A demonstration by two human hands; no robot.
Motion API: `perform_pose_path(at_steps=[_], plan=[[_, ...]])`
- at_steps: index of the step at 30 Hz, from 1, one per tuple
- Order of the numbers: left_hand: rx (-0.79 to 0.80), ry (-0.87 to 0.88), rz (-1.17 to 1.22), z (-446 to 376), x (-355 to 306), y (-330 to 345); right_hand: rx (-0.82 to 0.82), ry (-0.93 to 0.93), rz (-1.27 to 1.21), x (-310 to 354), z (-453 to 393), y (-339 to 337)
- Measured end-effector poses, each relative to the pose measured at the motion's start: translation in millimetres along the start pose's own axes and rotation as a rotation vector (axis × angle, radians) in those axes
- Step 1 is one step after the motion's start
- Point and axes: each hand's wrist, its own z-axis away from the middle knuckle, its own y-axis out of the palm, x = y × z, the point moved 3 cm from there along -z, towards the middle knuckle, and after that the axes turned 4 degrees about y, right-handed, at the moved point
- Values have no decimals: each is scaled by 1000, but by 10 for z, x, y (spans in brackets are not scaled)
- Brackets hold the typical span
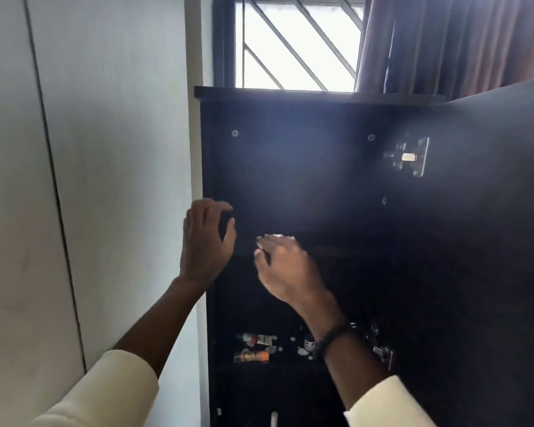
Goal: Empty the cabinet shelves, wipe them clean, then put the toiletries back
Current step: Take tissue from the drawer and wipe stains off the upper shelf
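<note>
We are bracing our left hand [207, 238], fingers loosely curled and holding nothing, on the cabinet [305, 167] edge for balance. Our right hand [282, 266] is reaching onto its upper shelf [336, 251]; whether it is holding something pale, we cannot tell.

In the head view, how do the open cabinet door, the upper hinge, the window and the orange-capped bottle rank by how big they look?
Largest to smallest, as they look:
1. open cabinet door
2. window
3. upper hinge
4. orange-capped bottle

The door stands nearer the camera than the rest, so its lead is partly nearness. The hinge and bottle look close in size.
</note>
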Motion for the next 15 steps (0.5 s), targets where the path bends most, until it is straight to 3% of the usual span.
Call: perform_pose_path(at_steps=[5,8,11,13,15], plan=[[-130,-145,99,8,111,24,56,-140,-6,-164,27,-81],[-136,-258,126,29,225,18,30,-6,45,-638,5,-355],[21,-414,236,105,281,75,-65,64,-7,-753,19,-376],[138,-476,292,151,262,147,-91,-17,-14,-529,-20,-175],[155,-508,321,179,223,189,-90,-89,-52,-265,-36,45]])
